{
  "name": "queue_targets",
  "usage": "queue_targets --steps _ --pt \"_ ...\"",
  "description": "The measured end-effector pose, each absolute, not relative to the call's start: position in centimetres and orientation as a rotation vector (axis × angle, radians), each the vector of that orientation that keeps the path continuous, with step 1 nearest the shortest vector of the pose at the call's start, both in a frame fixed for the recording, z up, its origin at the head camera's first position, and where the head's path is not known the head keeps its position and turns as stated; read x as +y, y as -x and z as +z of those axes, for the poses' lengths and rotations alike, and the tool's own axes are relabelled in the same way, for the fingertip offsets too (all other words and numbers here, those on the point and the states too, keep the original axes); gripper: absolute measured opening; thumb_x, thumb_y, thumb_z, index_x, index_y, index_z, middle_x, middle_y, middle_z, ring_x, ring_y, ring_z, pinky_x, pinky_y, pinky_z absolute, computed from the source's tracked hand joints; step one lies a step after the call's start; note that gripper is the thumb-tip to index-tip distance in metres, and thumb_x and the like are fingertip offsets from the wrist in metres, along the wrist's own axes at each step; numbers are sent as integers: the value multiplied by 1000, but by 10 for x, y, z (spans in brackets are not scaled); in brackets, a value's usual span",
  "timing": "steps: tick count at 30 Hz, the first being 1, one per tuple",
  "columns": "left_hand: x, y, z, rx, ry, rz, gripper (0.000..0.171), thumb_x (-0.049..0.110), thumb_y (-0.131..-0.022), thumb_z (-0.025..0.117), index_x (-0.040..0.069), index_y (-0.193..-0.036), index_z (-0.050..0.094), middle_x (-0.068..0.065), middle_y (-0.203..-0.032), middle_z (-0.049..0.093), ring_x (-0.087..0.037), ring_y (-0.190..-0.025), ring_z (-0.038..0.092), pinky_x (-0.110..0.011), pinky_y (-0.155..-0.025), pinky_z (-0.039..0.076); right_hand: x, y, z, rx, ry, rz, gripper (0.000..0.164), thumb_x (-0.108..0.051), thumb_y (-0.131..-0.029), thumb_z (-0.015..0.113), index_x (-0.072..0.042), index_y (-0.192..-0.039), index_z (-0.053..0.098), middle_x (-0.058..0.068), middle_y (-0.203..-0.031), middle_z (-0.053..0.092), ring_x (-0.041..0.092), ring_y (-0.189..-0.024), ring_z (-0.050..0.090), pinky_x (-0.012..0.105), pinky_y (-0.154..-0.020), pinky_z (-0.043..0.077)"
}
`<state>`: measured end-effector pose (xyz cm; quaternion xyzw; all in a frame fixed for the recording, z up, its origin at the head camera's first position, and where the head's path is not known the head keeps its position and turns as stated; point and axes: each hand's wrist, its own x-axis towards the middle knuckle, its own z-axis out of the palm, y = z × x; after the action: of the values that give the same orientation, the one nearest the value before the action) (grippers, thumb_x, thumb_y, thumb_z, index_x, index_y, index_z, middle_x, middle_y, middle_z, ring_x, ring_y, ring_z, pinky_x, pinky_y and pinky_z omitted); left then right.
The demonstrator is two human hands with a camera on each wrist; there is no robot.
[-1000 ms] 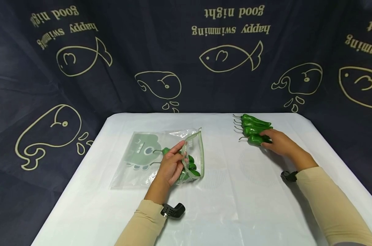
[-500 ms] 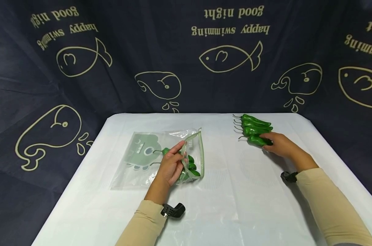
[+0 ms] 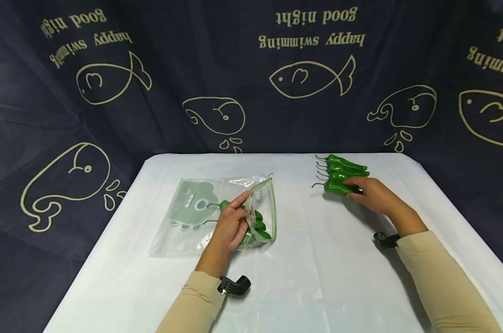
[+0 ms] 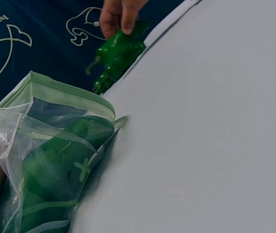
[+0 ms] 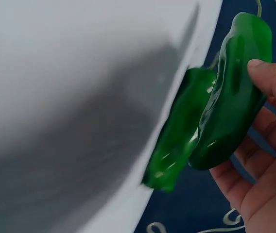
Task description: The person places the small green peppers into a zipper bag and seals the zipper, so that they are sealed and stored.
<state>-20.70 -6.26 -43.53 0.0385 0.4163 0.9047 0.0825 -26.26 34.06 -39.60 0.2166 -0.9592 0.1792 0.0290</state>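
Observation:
My right hand [image 3: 376, 196] pinches a green pepper [image 3: 335, 187] between thumb and fingers; its thin curved stem points left. In the right wrist view this pepper [image 5: 237, 92] is raised in front of another one [image 5: 177, 136]. My left hand [image 3: 230, 226] holds the near-side mouth of a clear zip bag [image 3: 193, 203] with a green monster print, its index finger stretched out. The mouth, edged in pale green, gapes toward the right. Several green peppers [image 3: 260, 225] lie inside the bag, partly hidden by my left hand.
Beyond the held pepper, more green peppers [image 3: 343, 163] lie side by side near the back right of the white-covered table [image 3: 293, 277]. A dark blue cloth [image 3: 251, 125] with fish and whale drawings hangs behind the table.
My right hand has taken hold of the nearest pepper and shifted it slightly left and up from its place beside the others. The left hand and the bag stay in place.

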Motion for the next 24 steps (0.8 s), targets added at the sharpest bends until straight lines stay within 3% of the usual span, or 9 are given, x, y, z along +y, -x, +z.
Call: queue_targets --steps 8,24 --pt "-63 206 -434 1248 -118 2706 61 -19 -86 38 -8 -146 41 -19 -152 37 -11 -87 52 -20 -68 47 304 258 -377 -2841 -836 586 35 -12 -90 73 -2 -123 66 17 -120 66 37 -112 60 55 -94 46" --pt "-63 205 -435 1243 -115 2699 60 -19 -87 39 -8 -146 41 -18 -151 38 -11 -87 52 -20 -68 47 243 257 -375 -2754 -1116 648 33 -13 -90 73 -3 -120 68 10 -119 68 30 -113 62 47 -96 48"
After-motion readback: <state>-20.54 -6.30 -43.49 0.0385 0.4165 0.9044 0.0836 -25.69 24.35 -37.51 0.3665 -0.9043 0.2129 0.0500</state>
